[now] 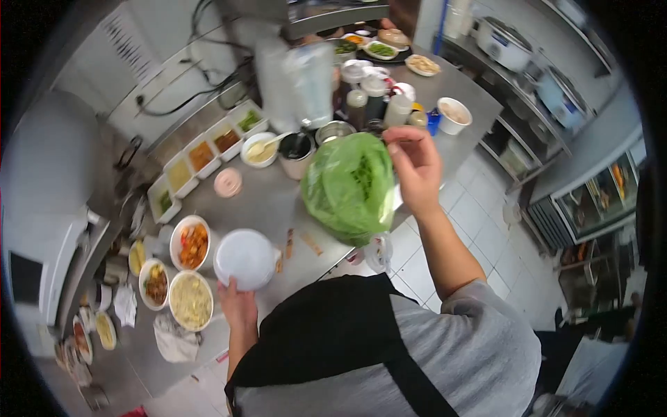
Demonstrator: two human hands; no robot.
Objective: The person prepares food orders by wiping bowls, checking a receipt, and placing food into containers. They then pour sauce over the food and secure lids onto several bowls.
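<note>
My left hand (240, 306) grips the near edge of a round white lidded tub (244, 259) over the steel counter. A green plastic bag (330, 187), with chopped greens showing inside, stands at the counter's front edge. At the bag's upper right, my right hand (419, 170) is raised with thumb and finger pinched at its rim. Left of the tub are a bowl of orange-red food (190, 243), a bowl of brown food (154, 285) and a bowl of pale yellow food (191, 300).
A row of white trays with fillings (202, 156) runs along the back. Several bottles (375, 87) stand behind the bag. A crumpled white cloth (175, 339) lies at left. Rice cookers (504, 43) sit on a shelf at right, above a glass-door fridge (603, 187).
</note>
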